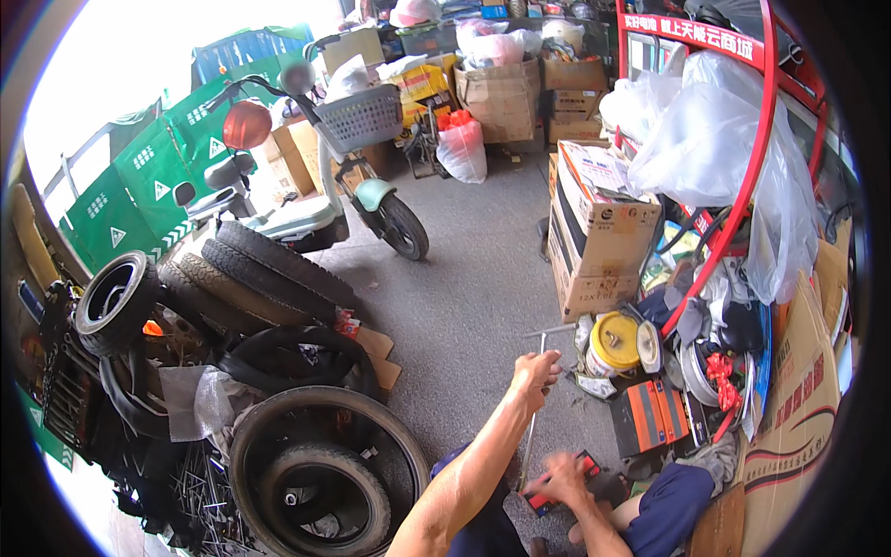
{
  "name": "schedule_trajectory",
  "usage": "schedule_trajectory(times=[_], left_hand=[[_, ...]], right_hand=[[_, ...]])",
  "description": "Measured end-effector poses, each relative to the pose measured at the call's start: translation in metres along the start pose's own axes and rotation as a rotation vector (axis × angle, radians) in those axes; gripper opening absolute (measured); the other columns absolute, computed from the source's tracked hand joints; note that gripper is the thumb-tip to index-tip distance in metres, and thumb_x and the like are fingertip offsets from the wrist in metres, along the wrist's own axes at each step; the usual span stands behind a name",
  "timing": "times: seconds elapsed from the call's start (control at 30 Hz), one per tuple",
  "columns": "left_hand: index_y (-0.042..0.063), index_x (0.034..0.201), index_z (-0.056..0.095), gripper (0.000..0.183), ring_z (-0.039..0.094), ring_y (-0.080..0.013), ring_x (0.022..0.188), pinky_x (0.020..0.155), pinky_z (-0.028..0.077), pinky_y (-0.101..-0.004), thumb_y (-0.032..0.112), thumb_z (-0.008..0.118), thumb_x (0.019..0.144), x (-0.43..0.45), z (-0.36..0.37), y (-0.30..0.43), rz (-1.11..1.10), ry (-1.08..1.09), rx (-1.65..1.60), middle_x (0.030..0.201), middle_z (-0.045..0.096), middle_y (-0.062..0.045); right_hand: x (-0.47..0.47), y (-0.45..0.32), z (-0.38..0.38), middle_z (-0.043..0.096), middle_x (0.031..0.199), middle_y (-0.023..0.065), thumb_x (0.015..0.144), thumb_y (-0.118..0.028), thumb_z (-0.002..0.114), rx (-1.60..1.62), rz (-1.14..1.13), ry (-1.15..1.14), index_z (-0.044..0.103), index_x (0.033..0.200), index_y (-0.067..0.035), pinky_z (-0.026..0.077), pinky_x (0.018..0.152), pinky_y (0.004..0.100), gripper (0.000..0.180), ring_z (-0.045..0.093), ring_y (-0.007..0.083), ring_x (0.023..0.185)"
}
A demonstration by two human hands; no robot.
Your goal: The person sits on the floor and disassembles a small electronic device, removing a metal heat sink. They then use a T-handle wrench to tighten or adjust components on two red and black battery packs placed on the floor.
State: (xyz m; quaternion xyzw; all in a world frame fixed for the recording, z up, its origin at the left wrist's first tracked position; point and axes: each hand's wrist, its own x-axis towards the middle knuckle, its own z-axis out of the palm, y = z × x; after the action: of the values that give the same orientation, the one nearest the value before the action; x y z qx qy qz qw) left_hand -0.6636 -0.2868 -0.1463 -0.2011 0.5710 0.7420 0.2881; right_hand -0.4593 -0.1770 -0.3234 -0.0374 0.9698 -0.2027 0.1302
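My left hand [536, 378] is closed around a long thin metal rod [531, 435], which stands nearly upright. A thin crossbar [553, 331] shows at its top end, so it looks like a T-handle wrench. The rod's lower end comes down near a red and black block [541, 503] on the floor, close to my legs. Over that block is my right hand [567, 479], blurred by motion; whether its fingers grip anything is unclear. My right hand partly hides the block.
Worn tyres [330, 411] lie at left, near scattered metal tools [202, 498]. A yellow-lidded bucket [612, 341] and an orange-and-black battery-like box [651, 418] stand at right, below stacked cartons [602, 237]. A pale green electric scooter [376, 195] is parked farther back.
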Motion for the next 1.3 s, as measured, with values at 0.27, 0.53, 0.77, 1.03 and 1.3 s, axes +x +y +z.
schedule_trajectory(times=[0.27, 0.53, 0.77, 1.03, 1.3], left_hand=[[0.007, 0.1, 0.062, 0.025, 0.048, -0.0087, 0.052, 0.047, 0.032, -0.0289, 0.024, 0.073, 0.084, -0.011, -0.017, 0.012, 0.058, 0.02, -0.024, 0.07, 0.062, 0.0], [0.014, 0.091, 0.065, 0.011, 0.056, -0.008, 0.053, 0.049, 0.038, -0.0286, 0.024, 0.069, 0.089, -0.011, -0.022, 0.015, 0.063, 0.022, 0.026, 0.069, 0.066, 0.003], [0.013, 0.09, 0.067, 0.012, 0.056, -0.0085, 0.054, 0.05, 0.039, -0.0291, 0.025, 0.068, 0.09, -0.009, -0.018, 0.019, 0.056, 0.066, 0.06, 0.069, 0.066, 0.002], [0.012, 0.088, 0.064, 0.014, 0.056, -0.0109, 0.055, 0.052, 0.043, -0.0312, 0.025, 0.067, 0.09, -0.005, -0.015, 0.02, 0.008, -0.06, 0.05, 0.068, 0.065, 0.001], [0.011, 0.091, 0.067, 0.016, 0.061, -0.0111, 0.061, 0.056, 0.047, -0.0307, 0.027, 0.067, 0.091, -0.014, -0.018, 0.019, 0.037, -0.088, 0.096, 0.074, 0.068, 0.0]], right_hand=[[0.031, 0.018, -0.046, 0.042, 0.149, 0.0205, 0.07, -0.063, 0.077, 0.271, 0.952, 0.0, 0.039, 0.146, -0.007, 0.034, 0.111, 0.0575, 0.102, 0.04, 0.0386, 0.139], [0.039, 0.021, 0.002, 0.05, 0.138, 0.015, 0.068, -0.044, 0.08, 0.032, 0.82, -0.032, 0.057, 0.129, -0.012, 0.033, 0.108, 0.0567, 0.073, 0.041, 0.0338, 0.134], [0.033, 0.03, 0.014, 0.052, 0.136, 0.0185, 0.076, -0.044, 0.072, -0.014, 0.649, 0.021, 0.066, 0.122, -0.013, 0.032, 0.109, 0.0561, 0.056, 0.041, 0.0369, 0.134], [0.027, 0.035, 0.01, 0.058, 0.124, 0.0207, 0.073, -0.042, 0.074, -0.017, 0.558, 0.112, 0.067, 0.112, -0.009, 0.033, 0.108, 0.0562, 0.052, 0.048, 0.037, 0.125], [-0.006, 0.036, 0.012, 0.061, 0.119, 0.028, 0.063, -0.067, 0.079, 0.448, 1.06, 0.33, 0.057, 0.117, 0.004, 0.052, 0.093, 0.0477, 0.092, 0.061, 0.043, 0.112]])
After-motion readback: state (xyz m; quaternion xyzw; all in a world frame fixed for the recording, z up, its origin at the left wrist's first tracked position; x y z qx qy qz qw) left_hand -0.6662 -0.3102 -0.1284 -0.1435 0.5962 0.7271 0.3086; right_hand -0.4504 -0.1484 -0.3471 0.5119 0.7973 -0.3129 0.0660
